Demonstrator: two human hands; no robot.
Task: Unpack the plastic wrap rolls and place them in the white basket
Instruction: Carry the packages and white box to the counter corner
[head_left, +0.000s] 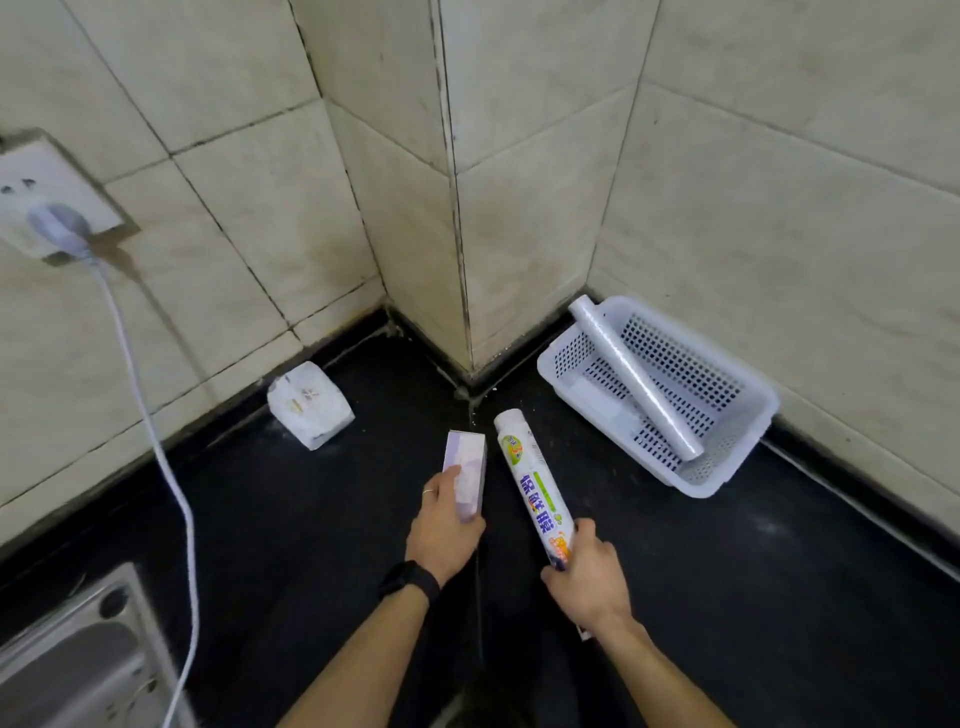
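Note:
My right hand (587, 577) grips the near end of a plastic wrap roll (530, 480) in a printed white label; the roll points away toward the wall corner. My left hand (441, 525) holds a pale purple carton (466, 475) just left of that roll. A white perforated basket (727, 447) sits at the right against the tiled wall. A bare, clear plastic wrap roll (631, 374) lies diagonally in the basket, its far end resting on the rim.
The black countertop (727, 597) meets tiled walls with a protruding corner at centre. A crumpled white package (310, 405) lies at the back left. A white cable (176, 499) hangs from a wall socket (47, 202). A steel sink edge (78, 654) is at bottom left.

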